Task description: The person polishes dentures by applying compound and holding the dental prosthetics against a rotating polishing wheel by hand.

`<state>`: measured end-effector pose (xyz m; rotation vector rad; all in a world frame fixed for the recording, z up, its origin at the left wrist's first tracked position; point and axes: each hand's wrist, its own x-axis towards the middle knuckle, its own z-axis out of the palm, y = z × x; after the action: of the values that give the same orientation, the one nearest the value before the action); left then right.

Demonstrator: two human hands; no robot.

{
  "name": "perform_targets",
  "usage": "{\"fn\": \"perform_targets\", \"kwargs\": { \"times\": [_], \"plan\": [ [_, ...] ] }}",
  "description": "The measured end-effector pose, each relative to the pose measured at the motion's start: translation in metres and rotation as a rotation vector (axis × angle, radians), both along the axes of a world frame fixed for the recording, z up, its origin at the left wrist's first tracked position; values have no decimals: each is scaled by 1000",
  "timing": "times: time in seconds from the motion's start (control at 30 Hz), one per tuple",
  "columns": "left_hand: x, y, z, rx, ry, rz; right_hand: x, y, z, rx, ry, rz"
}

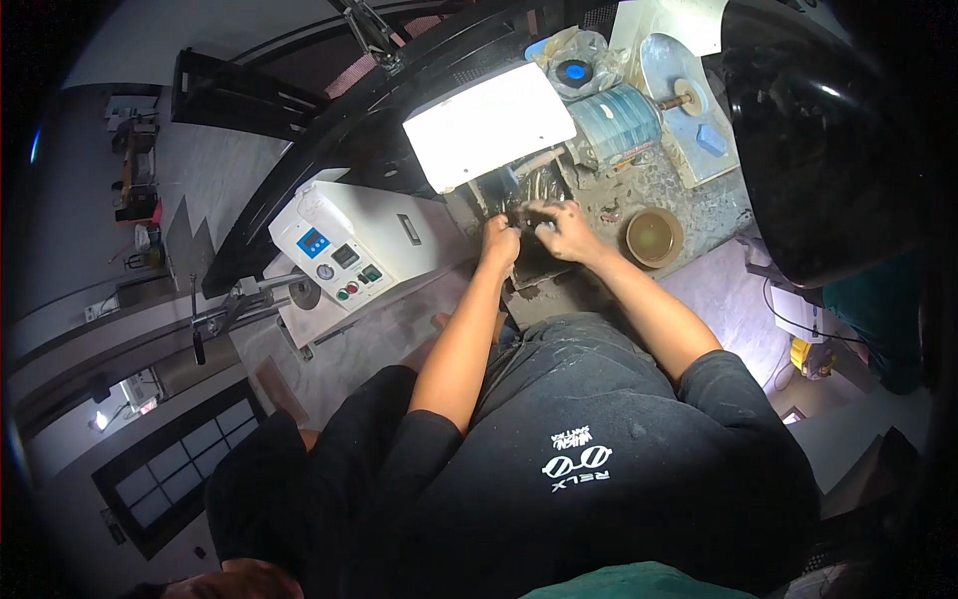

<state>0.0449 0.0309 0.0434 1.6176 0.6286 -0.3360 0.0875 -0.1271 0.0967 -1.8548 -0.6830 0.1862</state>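
Observation:
My left hand (501,243) is closed in a fist at the near edge of a dark, wet-looking trough below a white rectangular cover (489,125). My right hand (567,233) is just to the right, its fingers curled toward the left hand and slightly blurred. Something small may be between the fingers of both hands; it is too dark and too small to make out. Behind the right hand is a teal cylindrical motor (617,122), whose shaft carries a pale round wheel (691,97).
A brown bowl (654,238) of cloudy liquid stands right of my hands on the dirty worktop (704,222). Farther back are a blue block (712,140) and a plastic bag (591,58). A white control box (364,240) with knobs and a display stands at left.

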Motion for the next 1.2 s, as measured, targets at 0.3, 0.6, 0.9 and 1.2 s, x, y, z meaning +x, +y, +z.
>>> {"fn": "perform_targets", "kwargs": {
  "times": [0.3,0.6,0.9,1.2],
  "plan": [
    [21,0,-23,-373,146,428,16,2,-37,-85,-104,-78],
    [47,0,-49,-486,296,710,34,12,-63,-271,-269,-57],
    [37,-12,-35,-483,340,736,42,3,-67,-403,-181,-12],
    [28,-10,-26,-205,161,615,36,6,-45,-453,71,23]
  ]
}}
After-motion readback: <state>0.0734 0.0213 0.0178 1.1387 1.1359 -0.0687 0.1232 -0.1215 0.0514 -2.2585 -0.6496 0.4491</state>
